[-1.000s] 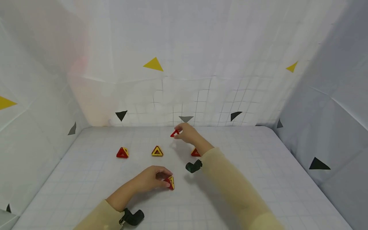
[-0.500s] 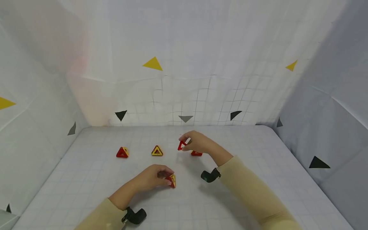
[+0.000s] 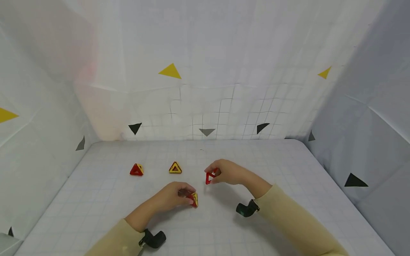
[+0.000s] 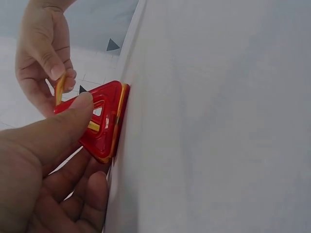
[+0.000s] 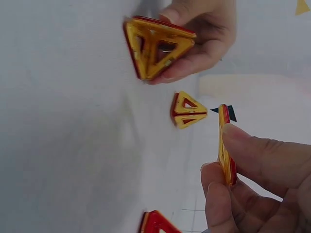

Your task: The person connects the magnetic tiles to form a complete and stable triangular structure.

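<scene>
My left hand (image 3: 174, 197) grips a small pyramid of red and yellow triangular magnetic tiles (image 3: 194, 200) low over the table. In the left wrist view, the thumb lies on a red face of this pyramid (image 4: 112, 103), whose edge is right at the tabletop. To its right, my right hand (image 3: 230, 172) pinches one flat triangular magnetic tile (image 3: 207, 178) between thumb and fingers. The right wrist view shows that tile (image 5: 224, 141) edge-on, red on one side and yellow on the other. Another red piece (image 3: 215, 171) is mostly hidden behind the right hand.
Two more tile pyramids stand farther back on the white table (image 3: 205, 231): one red and yellow at left (image 3: 136, 170), one with a yellow face toward me (image 3: 175, 168). White cloth walls (image 3: 205, 106) with triangle marks enclose the back and sides.
My right hand has come nearer and rightward from the far side, bringing the pinched tile toward the left hand's level. The left hand with its pyramid has shifted slightly right.
</scene>
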Demonstrator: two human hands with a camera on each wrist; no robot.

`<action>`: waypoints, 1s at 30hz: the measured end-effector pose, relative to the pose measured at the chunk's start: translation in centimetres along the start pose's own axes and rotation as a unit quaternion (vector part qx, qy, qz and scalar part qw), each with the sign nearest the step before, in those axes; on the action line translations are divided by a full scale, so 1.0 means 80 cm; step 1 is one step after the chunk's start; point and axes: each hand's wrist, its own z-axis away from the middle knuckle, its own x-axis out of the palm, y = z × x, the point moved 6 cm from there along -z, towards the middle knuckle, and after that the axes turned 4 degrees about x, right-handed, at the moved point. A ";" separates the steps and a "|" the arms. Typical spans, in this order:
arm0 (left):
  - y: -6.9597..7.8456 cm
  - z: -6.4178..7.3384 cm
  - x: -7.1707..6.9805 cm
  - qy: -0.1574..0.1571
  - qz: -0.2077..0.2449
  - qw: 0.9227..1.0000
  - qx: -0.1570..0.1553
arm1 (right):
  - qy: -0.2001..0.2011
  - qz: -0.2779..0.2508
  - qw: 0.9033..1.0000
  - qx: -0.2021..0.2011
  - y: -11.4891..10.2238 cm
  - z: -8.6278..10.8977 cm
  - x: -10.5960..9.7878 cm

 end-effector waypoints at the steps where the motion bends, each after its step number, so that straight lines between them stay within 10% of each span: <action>1: 0.001 -0.001 0.000 0.001 0.000 1.000 0.001 | 0.000 0.000 1.000 -0.001 0.002 0.002 0.002; 30: 0.010 -0.016 0.008 0.028 0.007 1.000 -0.002 | -0.040 -0.009 0.999 -0.010 0.019 0.006 0.056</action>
